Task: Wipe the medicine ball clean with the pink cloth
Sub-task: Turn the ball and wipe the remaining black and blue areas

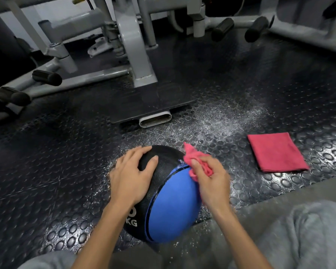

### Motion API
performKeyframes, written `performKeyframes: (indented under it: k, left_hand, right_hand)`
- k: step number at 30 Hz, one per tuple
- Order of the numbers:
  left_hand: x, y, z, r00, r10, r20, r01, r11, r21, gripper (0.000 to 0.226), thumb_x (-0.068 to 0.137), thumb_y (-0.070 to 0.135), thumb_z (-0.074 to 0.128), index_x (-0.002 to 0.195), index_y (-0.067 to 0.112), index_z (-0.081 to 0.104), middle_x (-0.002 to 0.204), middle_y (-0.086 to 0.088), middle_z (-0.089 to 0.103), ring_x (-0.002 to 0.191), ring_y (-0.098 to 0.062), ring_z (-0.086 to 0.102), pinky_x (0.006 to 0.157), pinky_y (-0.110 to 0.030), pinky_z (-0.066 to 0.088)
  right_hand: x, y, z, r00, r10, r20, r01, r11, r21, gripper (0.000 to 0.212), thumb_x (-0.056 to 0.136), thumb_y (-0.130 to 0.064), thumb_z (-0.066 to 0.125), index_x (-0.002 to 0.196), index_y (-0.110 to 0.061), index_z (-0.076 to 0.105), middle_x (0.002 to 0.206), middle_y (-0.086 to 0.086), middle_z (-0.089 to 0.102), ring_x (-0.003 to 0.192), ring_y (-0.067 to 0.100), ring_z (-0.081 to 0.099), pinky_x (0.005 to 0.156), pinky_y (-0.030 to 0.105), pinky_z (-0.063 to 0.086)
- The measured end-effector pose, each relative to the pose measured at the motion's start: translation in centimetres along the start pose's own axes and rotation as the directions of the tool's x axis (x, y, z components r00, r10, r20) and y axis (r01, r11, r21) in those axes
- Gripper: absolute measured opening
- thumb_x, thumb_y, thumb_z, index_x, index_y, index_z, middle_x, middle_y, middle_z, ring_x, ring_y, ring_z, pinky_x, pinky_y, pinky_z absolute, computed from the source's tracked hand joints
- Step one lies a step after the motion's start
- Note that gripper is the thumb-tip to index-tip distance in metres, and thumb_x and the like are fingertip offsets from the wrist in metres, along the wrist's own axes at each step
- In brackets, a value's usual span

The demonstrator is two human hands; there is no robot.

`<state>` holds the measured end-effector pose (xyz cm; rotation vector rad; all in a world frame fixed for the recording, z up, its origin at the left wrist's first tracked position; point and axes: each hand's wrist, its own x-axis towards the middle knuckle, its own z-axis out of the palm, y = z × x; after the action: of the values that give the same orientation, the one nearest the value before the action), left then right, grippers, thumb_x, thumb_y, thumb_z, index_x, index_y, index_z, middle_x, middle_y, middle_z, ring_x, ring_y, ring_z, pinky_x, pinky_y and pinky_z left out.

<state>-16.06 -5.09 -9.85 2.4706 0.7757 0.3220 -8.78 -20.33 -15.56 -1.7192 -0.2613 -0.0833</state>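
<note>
A black and blue medicine ball (169, 206) with white "KG" lettering sits on the studded rubber floor just in front of me. My left hand (132, 173) rests spread on its black upper left side, fingers fairly straight. My right hand (211, 181) grips a bunched pink cloth (194, 160) and presses it against the ball's upper right side, where black meets blue. A corner of the cloth sticks up past my fingers.
A second cloth, red and folded square (277, 152), lies on the floor to the right. A grey gym machine frame (136, 55) with black roller pads and a base plate (153, 105) stands close behind the ball. White speckles cover the floor (221, 121). My grey trouser legs (299, 230) fill the lower right.
</note>
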Motion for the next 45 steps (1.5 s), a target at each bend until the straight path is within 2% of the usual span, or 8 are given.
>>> performKeyframes:
  k: [5,13,19,27,31,36,42,45]
  left_hand:
    - [-0.4,-0.9,-0.1,0.998,0.061,0.008,-0.061,0.998,-0.030,0.066,0.067,0.071,0.029,0.121,0.044,0.055,0.134,0.021,0.047,0.125,-0.010,0.040,0.106,-0.040,0.030]
    - [-0.8,-0.3,0.0,0.999,0.045,0.004,-0.045,0.998,-0.044,0.051,0.075,0.062,0.036,0.121,0.046,0.054,0.136,0.024,0.045,0.129,-0.007,0.034,0.109,-0.042,0.026]
    - [-0.4,-1.2,-0.4,0.998,0.064,0.008,-0.064,0.994,-0.084,0.057,0.069,0.070,0.035,0.116,0.046,0.057,0.129,0.026,0.047,0.124,-0.006,0.040,0.106,-0.037,0.029]
    - [-0.4,-0.5,-0.1,0.996,0.082,0.025,-0.080,0.994,-0.070,0.047,0.075,0.061,0.039,0.118,0.048,0.055,0.133,0.028,0.045,0.128,-0.003,0.034,0.109,-0.039,0.025]
    - [0.0,0.0,0.0,0.996,0.076,0.036,-0.074,0.995,-0.060,0.044,0.077,0.059,0.036,0.114,0.048,0.057,0.131,0.026,0.048,0.125,-0.005,0.037,0.108,-0.041,0.027]
    - [0.3,-1.5,-0.6,0.992,0.117,0.040,-0.108,0.980,-0.168,0.034,0.077,0.062,0.031,0.101,0.057,0.054,0.120,0.029,0.050,0.120,-0.005,0.043,0.105,-0.033,0.030]
    - [1.0,-2.0,-0.7,0.993,0.101,0.059,-0.089,0.981,-0.175,0.031,0.083,0.053,0.038,0.108,0.054,0.056,0.126,0.027,0.050,0.123,-0.004,0.040,0.105,-0.033,0.028]
    - [1.2,-1.1,-0.3,0.991,0.113,0.068,-0.105,0.988,-0.114,0.033,0.085,0.053,0.039,0.111,0.050,0.058,0.126,0.027,0.049,0.123,-0.005,0.040,0.107,-0.037,0.028]
  right_hand:
    - [-2.5,-3.2,2.0,0.878,-0.463,0.120,0.476,0.816,-0.328,0.019,0.083,-0.048,0.055,0.085,-0.033,0.066,0.092,-0.011,0.064,0.076,0.018,0.048,0.065,0.029,0.041]
    - [0.1,1.2,0.0,0.990,0.135,0.034,-0.137,0.987,0.089,0.005,0.084,-0.037,0.062,0.082,-0.039,0.067,0.091,0.001,0.068,0.070,0.008,0.065,0.073,0.038,0.055]
    - [-2.5,-2.4,1.7,0.916,-0.392,0.081,0.399,0.881,-0.254,0.018,0.080,-0.047,0.057,0.084,-0.031,0.065,0.085,-0.011,0.061,0.078,0.016,0.051,0.070,0.028,0.041]
    - [0.4,0.7,-0.1,0.962,0.266,0.062,-0.273,0.942,0.194,0.010,0.089,-0.026,0.058,0.086,-0.024,0.067,0.069,-0.006,0.067,0.060,0.006,0.058,0.048,0.014,0.045]
    - [-1.8,-1.9,0.8,0.992,-0.120,0.045,0.119,0.993,0.025,0.019,0.082,-0.052,0.057,0.084,-0.037,0.068,0.092,-0.009,0.067,0.080,0.020,0.062,0.073,0.039,0.049]
    - [-3.6,-3.9,2.1,0.767,-0.600,0.226,0.641,0.712,-0.286,0.018,0.085,-0.049,0.053,0.084,-0.032,0.061,0.084,-0.008,0.062,0.074,0.023,0.050,0.063,0.033,0.043]
    - [0.2,0.0,0.0,0.995,-0.010,0.098,0.000,0.994,0.106,0.021,0.075,-0.052,0.058,0.089,-0.038,0.066,0.090,-0.008,0.065,0.086,0.017,0.061,0.084,0.043,0.048]
    - [-1.3,-1.3,0.3,0.987,-0.154,0.053,0.157,0.986,-0.061,0.019,0.078,-0.051,0.057,0.086,-0.035,0.065,0.091,-0.009,0.064,0.085,0.020,0.058,0.079,0.042,0.048]
